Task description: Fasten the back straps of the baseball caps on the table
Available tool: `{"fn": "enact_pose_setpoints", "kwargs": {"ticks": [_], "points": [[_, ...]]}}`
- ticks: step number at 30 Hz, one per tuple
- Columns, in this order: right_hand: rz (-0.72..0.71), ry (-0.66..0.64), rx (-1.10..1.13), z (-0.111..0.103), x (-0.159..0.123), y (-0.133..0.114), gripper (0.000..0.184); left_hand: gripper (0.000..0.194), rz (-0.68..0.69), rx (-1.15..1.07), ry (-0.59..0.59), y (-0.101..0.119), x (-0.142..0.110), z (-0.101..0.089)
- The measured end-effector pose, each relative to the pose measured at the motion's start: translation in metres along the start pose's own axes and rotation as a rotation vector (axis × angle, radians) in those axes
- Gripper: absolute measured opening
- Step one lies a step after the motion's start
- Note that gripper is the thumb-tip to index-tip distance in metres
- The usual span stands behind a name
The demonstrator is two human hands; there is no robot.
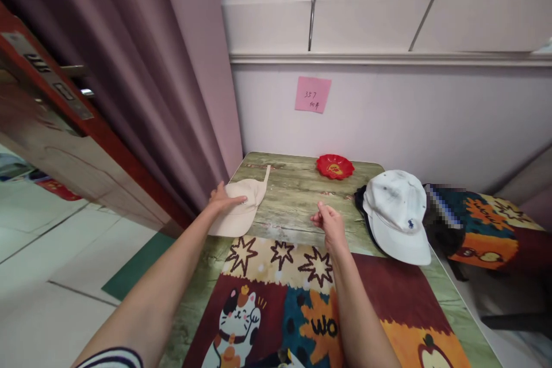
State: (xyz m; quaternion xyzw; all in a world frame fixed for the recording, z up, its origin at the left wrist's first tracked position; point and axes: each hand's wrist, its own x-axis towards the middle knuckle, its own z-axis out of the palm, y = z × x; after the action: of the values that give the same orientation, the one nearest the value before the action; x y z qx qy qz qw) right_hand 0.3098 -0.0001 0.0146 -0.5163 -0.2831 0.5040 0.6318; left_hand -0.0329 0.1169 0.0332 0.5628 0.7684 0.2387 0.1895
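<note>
A cream baseball cap [244,221] lies at the left rear of the wood-patterned table, its thin strap pointing up and away. My left hand [224,201] grips it at its left side, thumb stretched across the top. Over the middle of the table is my right hand [331,224], fingers curled in and nothing visible in them. To its right sits a white cap [397,213] with a small dark blue emblem, stacked on a dark cap [360,201] that is mostly covered.
A red scalloped dish [335,167] stands near the wall. A colourful mat [254,293] covers the table front, with a partly cut-off dark and white item [280,359] on it. Leftward are a purple curtain [185,69] and door edge [86,126]. A pink note [313,95] sticks to the wall.
</note>
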Motion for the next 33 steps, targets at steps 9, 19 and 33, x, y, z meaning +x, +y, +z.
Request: {"fn": "enact_pose_setpoints", "kwargs": {"ticks": [9, 19, 33], "points": [[0.042, -0.003, 0.056, -0.015, 0.005, -0.013, 0.05, 0.105, 0.026, 0.212, -0.042, 0.024, -0.018, 0.009], [0.127, -0.3, 0.132, 0.011, -0.006, -0.001, 0.054, 0.114, 0.679, -0.133, 0.069, 0.12, -0.133, 0.011], [0.08, -0.437, 0.404, -0.019, -0.022, -0.039, 0.043, 0.066, -0.026, -0.722, -0.926, 0.112, -0.136, 0.002]]}}
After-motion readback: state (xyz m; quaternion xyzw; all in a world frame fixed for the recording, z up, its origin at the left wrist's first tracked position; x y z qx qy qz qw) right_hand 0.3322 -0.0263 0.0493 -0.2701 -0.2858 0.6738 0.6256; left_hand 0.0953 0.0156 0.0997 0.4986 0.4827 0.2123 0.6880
